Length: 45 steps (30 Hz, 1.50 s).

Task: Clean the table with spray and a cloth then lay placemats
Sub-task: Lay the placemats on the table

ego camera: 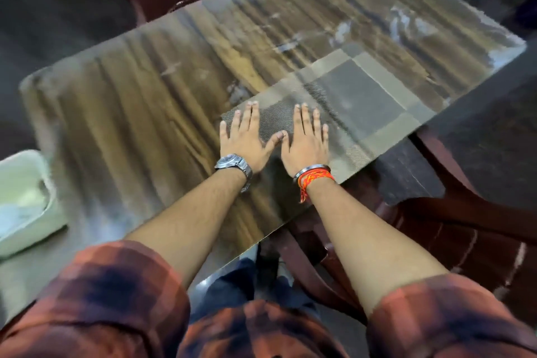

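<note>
1. The woven placemat (366, 96) lies flat, right of centre in the frame, along the right-hand edge of the glossy table (139, 102).
2. My left hand (247, 138) and right hand (305, 141) press on its nearer end, fingers straight and spread, thumbs almost touching, gripping nothing.
3. A pale green tub (26, 200) sits at the frame's left edge.
4. A dark red chair (465, 229) stands at the lower right.

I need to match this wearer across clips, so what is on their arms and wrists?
Both forearms are bare below pushed-up plaid sleeves, orange-red with dark checks: left sleeve, right sleeve. At the wrist of the left hand sits a silver metal wristwatch. At the wrist of the right hand are a thin metal bangle and an orange-red thread with a loose end hanging. No gloves.
</note>
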Motion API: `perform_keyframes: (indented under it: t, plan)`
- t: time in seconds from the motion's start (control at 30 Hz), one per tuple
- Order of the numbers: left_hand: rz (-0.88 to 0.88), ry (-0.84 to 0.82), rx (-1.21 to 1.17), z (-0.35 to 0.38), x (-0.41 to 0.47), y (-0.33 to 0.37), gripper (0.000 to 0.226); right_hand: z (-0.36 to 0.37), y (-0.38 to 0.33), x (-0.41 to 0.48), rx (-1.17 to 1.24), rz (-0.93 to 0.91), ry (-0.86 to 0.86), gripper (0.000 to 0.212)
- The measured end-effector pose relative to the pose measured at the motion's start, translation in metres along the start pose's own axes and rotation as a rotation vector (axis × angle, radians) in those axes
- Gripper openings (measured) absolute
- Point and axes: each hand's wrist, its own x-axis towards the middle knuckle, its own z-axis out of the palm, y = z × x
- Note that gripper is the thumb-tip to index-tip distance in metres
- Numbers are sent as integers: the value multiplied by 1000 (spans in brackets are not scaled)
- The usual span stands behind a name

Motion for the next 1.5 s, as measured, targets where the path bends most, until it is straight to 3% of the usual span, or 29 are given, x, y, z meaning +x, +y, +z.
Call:
perform_keyframes:
  t: [0.23, 0.53, 0.8, 0.93, 1.13, 1.5]
  plan:
    - [-323, 98, 1, -25, -91, -138, 88, 46, -131, -41, 88, -337, -166, 65]
    - [-877, 173, -50, -18, -244, -326, 82, 108, -296, -128, 93, -707, -296, 64]
    - [-968, 36, -188, 21, -331, -461, 83, 195, -397, -212, -39, -790, -388, 65]
    - [-985, -92, -286, 36, -351, -515, 82, 243, -422, -233, -150, -743, -395, 63]
    - [-1041, -278, -372, 75, -364, -555, 87, 295, -409, -242, -111, -475, -650, 61]
    - [-1108, -238, -518, 83, -288, -646, 100, 366, -451, -165, 4, -137, -794, 63]
